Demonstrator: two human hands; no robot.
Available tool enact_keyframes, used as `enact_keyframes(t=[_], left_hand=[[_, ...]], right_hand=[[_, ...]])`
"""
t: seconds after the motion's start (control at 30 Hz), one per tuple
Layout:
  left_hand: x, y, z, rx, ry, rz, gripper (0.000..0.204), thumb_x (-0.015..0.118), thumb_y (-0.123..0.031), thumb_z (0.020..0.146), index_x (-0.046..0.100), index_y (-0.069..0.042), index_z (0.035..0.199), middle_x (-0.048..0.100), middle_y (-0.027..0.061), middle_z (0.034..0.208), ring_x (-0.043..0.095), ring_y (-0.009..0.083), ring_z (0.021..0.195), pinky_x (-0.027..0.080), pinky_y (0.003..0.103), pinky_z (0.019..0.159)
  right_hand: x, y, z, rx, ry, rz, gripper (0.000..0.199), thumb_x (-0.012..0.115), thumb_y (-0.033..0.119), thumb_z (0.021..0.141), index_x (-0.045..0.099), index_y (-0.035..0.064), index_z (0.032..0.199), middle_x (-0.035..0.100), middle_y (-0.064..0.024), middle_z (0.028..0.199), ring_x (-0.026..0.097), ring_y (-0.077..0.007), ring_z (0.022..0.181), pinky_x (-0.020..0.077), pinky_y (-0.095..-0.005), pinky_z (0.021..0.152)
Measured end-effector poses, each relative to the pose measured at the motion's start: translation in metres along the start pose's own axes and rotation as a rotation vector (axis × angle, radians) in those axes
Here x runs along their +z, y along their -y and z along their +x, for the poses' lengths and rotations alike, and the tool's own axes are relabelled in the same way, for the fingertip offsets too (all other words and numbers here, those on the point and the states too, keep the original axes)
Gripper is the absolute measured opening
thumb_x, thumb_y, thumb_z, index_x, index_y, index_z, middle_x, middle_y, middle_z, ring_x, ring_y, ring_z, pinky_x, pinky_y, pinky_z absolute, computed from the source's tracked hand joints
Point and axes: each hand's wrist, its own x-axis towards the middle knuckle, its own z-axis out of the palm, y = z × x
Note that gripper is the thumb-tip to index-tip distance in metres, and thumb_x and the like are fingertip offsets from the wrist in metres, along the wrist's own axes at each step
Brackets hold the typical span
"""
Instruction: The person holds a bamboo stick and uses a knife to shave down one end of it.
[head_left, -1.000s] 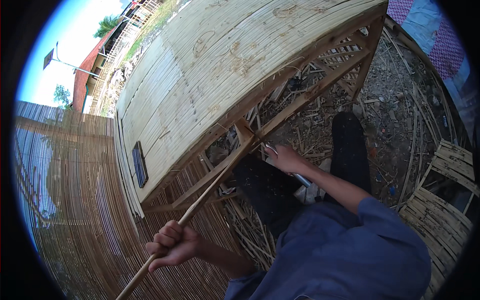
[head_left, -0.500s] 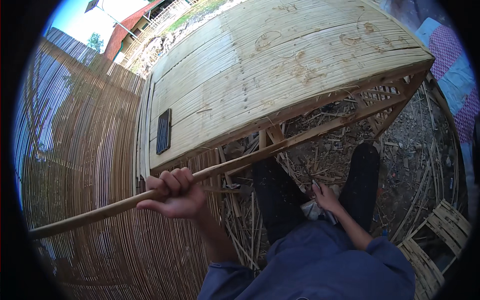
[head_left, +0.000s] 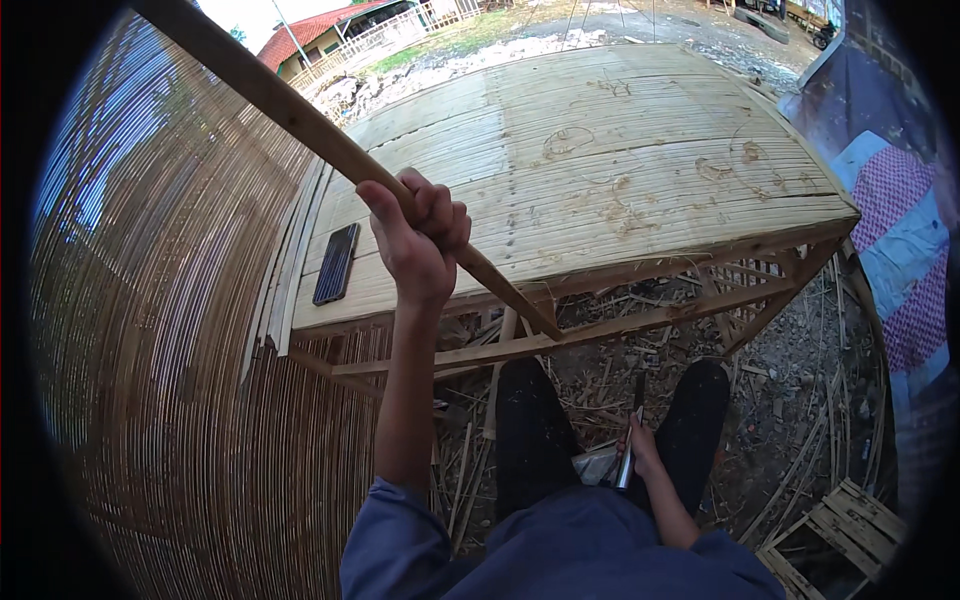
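Note:
My left hand is closed around a long bamboo pole, raised above the near left part of the table. The pole slants from the top left down to its lower end by the table's lower rail; whether they touch I cannot tell. Low between my knees, my right hand is wrapped around a knife with a dark narrow blade pointing away from me and a shiny metal handle. The slatted bamboo table carries a dark phone near its left edge.
A bamboo slat screen stands along the left. Curly shavings lie on the tabletop; strips and scraps cover the ground beneath. Patterned cloth hangs at the right. A small slatted bamboo piece lies at the lower right.
My left hand has risen with the pole, which has swung from a shallow slope to a steep one, its left end now high. My right hand keeps the knife, now pointing straighter ahead.

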Motion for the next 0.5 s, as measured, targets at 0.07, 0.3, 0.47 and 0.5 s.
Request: enact_keyframes(t=[0.07, 0.3, 0.47, 0.5], left_hand=[[0.005, 0.010, 0.014, -0.045, 0.081, 0.014, 0.056, 0.030, -0.064, 0.082, 0.026, -0.012, 0.063, 0.017, -0.0060, 0.049, 0.012, 0.0054, 0.040, 0.013, 0.023, 0.036], [0.015, 0.018, 0.039, -0.174, 0.171, -0.060, 0.055, 0.029, -0.063, 0.083, 0.027, -0.013, 0.061, 0.019, -0.0061, 0.047, 0.015, 0.0048, 0.038, 0.012, 0.023, 0.034], [0.016, 0.022, 0.038, -0.042, 0.182, 0.041, 0.053, 0.029, -0.060, 0.086, 0.026, -0.013, 0.059, 0.020, -0.0055, 0.046, 0.016, 0.0044, 0.036, 0.012, 0.022, 0.033], [0.017, 0.022, 0.037, -0.013, 0.182, 0.066, 0.053, 0.029, -0.059, 0.086, 0.026, -0.013, 0.059, 0.021, -0.0054, 0.046, 0.017, 0.0044, 0.036, 0.013, 0.023, 0.033]], right_hand=[[0.001, -0.002, 0.001, 0.001, -0.005, -0.031, 0.035, 0.043, 0.043, 0.089, 0.041, 0.0111, 0.075, 0.043, -0.0017, 0.055, 0.045, -0.0130, 0.042, 0.0387, -0.0278, 0.037], [0.003, -0.015, 0.012, -0.045, 0.018, -0.272, 0.030, 0.043, 0.039, 0.090, 0.040, 0.0107, 0.080, 0.044, -0.0028, 0.057, 0.046, -0.0135, 0.043, 0.0391, -0.0278, 0.038], [0.007, -0.015, 0.012, -0.040, 0.036, -0.254, 0.035, 0.044, 0.042, 0.089, 0.040, 0.0092, 0.079, 0.044, -0.0033, 0.057, 0.047, -0.0134, 0.044, 0.0390, -0.0278, 0.038], [0.007, -0.013, 0.012, -0.037, 0.033, -0.267, 0.035, 0.044, 0.042, 0.089, 0.040, 0.0092, 0.079, 0.044, -0.0033, 0.057, 0.047, -0.0134, 0.044, 0.0390, -0.0278, 0.038]])
